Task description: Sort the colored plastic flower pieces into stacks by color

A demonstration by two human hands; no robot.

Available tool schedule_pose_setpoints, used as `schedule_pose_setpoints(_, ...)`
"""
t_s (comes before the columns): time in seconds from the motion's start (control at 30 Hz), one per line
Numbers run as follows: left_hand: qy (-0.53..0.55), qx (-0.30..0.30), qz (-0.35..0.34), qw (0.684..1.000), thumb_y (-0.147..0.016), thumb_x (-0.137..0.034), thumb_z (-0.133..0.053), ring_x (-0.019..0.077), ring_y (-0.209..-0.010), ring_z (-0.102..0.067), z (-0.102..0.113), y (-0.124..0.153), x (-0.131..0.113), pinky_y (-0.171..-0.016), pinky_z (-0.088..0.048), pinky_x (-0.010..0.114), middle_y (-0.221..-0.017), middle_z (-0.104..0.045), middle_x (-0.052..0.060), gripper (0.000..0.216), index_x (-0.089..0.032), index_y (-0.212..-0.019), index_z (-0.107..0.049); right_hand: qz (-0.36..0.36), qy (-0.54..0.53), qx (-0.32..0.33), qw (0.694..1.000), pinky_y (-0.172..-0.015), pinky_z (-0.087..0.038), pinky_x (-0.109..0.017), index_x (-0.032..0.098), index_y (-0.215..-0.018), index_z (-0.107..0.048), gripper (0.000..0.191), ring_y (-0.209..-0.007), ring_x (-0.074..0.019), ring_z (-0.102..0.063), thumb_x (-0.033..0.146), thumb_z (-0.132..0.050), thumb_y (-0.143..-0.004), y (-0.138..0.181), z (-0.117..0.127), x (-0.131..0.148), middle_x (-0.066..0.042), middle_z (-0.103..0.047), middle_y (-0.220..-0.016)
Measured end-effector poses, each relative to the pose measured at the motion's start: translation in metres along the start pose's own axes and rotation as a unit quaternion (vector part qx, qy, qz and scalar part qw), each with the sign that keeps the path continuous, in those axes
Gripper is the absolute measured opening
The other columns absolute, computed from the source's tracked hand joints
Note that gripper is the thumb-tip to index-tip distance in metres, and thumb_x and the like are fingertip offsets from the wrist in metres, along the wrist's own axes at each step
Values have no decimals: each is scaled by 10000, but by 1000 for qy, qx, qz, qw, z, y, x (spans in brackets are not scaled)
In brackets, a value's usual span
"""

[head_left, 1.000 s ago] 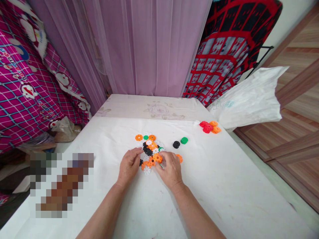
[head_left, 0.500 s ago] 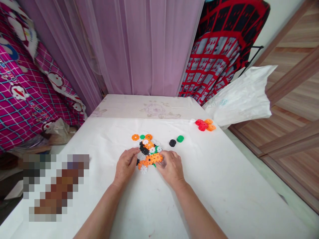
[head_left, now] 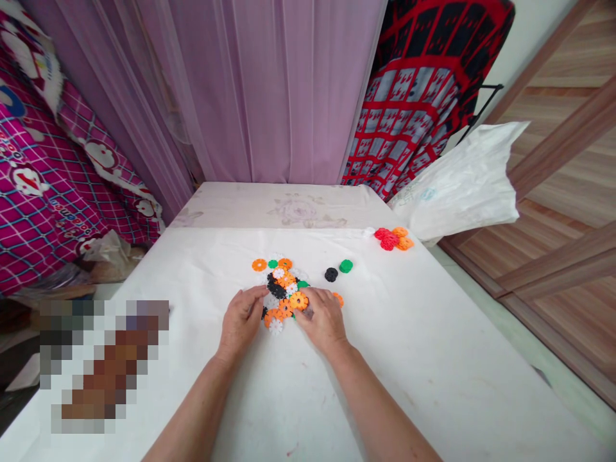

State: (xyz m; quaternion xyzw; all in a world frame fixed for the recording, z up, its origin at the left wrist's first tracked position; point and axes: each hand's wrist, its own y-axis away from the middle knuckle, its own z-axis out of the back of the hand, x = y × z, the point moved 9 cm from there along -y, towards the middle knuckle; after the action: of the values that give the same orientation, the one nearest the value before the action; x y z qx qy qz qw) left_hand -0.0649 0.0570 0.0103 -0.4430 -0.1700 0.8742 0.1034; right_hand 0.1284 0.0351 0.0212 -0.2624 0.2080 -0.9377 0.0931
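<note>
A flat cluster of joined snowflake discs [head_left: 283, 289] in orange, black, white and green lies on the white table cover [head_left: 433, 359]. My left hand [head_left: 243, 321] rests at the cluster's left edge, fingers curled onto it. My right hand [head_left: 321, 317] pinches an orange disc [head_left: 299, 300] at the cluster's right edge. A loose orange disc [head_left: 339, 299] lies just past my right hand.
A black disc [head_left: 330, 274] and a green disc [head_left: 345, 265] lie apart to the right. A red and orange disc group [head_left: 393, 239] sits at the back right beside a white plastic bag [head_left: 457, 186]. Purple curtains and patterned cloths hang behind. A blurred patch covers the left.
My right hand has shifted slightly left along the cluster's edge, uncovering the loose orange disc. The camera has tilted a little, so everything sits slightly higher and further left.
</note>
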Motion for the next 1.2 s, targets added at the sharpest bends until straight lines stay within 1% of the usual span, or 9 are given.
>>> schedule_pose_setpoints(0.23, 2, 6, 1, 1000, -895, -292, -459, 197, -1024, -675, 1, 1, -1, -1019, -469, 452, -1093, -738, 25, 275, -284, -1013, -708, 44, 56, 28, 997, -785, -383, -357, 216, -987, -650, 231, -911, -234, -551, 293, -685, -773, -5, -7, 15, -56, -677, -942)
schedule_pose_setpoints(0.4, -3, 4, 1, 1000, -892, -298, -460, 196, -1000, -680, 1, 0, -2, -1009, -480, 440, -1068, -744, 23, 280, -284, -1021, -708, 66, 55, 9, 996, -769, -372, -339, 225, -865, -658, 56, -864, -203, -554, 254, -648, -818, -5, 0, 23, -31, -674, -852)
schedule_pose_setpoints(0.53, -2, 4, 5, 1000, -893, -299, -462, 190, -1003, -677, 1, 1, -3, -1026, -470, 435, -1065, -745, 17, 277, -284, -1025, -705, 78, 40, 0, 996, -776, -396, -318, 221, -879, -666, 61, -875, -192, -565, 212, -616, -845, -2, 6, 25, -34, -677, -881)
schedule_pose_setpoints(0.77, 7, 2, 10, 1000, -895, -292, -459, 187, -1003, -676, 2, 3, -3, -1059, -446, 442, -1067, -745, 11, 271, -289, -1014, -702, -6, -21, -57, 998, -659, -413, -229, 230, -807, -657, 170, -676, -123, -586, 155, -517, -868, 7, 35, -8, 7, -665, -758)
schedule_pose_setpoints(0.83, 6, 2, 11, 1000, -895, -292, -462, 187, -988, -679, 1, 2, -2, -1086, -419, 456, -1060, -748, 9, 269, -288, -1009, -705, -18, -38, -26, 999, -628, -405, -219, 235, -787, -653, 139, -620, -107, -573, 171, -544, -845, 8, 36, -9, 27, -663, -734)
schedule_pose_setpoints(0.97, 3, -1, 15, 1000, -893, -300, -464, 192, -985, -683, 0, 1, -1, -1122, -369, 497, -1054, -750, 2, 272, -296, -1006, -711, 23, -49, 138, 989, -632, -407, -232, 252, -768, -631, 32, -678, -123, -603, 269, -658, -765, 16, 19, 21, 47, -668, -762)
schedule_pose_setpoints(1.03, 3, 2, 15, 1000, -896, -308, -460, 196, -993, -683, 0, 1, -1, -1122, -367, 506, -1057, -749, 2, 279, -300, -1016, -712, 41, -18, 195, 980, -617, -410, -254, 249, -828, -625, 181, -716, -153, -615, 351, -712, -706, 24, 11, 39, 28, -669, -826)
schedule_pose_setpoints(1.1, 3, 6, 14, 1000, -898, -308, -456, 198, -1002, -681, 0, 1, -2, -1118, -372, 508, -1065, -747, 1, 283, -304, -1021, -711, 50, 30, 217, 974, -595, -409, -275, 238, -879, -616, 288, -735, -182, -617, 401, -732, -673, 30, 6, 49, -1, -658, -872)
schedule_pose_setpoints(1.2, 0, 7, 14, 1000, -899, -296, -453, 198, -1011, -679, 0, 2, -3, -1114, -377, 502, -1073, -744, 0, 283, -303, -1018, -710, 46, 82, 197, 976, -596, -415, -282, 228, -869, -604, 203, -748, -190, -611, 328, -695, -718, 31, -1, 48, -22, -634, -873)
